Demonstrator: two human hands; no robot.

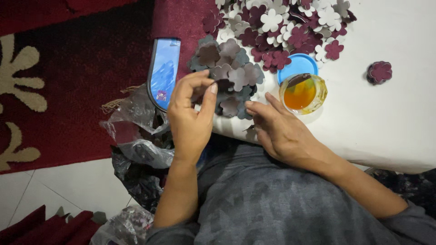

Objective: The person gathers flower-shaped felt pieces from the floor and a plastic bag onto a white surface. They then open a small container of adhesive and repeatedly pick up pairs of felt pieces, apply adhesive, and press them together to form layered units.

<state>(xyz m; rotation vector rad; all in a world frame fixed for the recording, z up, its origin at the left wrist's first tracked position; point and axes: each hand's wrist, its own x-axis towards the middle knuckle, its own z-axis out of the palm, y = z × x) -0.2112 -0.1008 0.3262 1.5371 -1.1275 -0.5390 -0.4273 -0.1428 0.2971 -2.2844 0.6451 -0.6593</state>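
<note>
A cluster of grey and brown flower-shaped cut-outs [227, 75] lies at the near left corner of a white table [386, 113]. My left hand [190, 113] pinches the cluster's near left edge between thumb and fingers. My right hand [277, 129] rests on the table edge, its fingertips touching the cluster's near side. A small brown cut-out [250, 133] lies under the right hand's thumb side.
A heap of maroon and white flower cut-outs [290, 27] covers the table's far part. A round jar of amber liquid [303, 94] stands on a blue lid [297, 67]. One maroon flower [379, 72] lies apart. A phone [163, 72] and plastic bags [136, 131] lie on the red carpet [68, 90].
</note>
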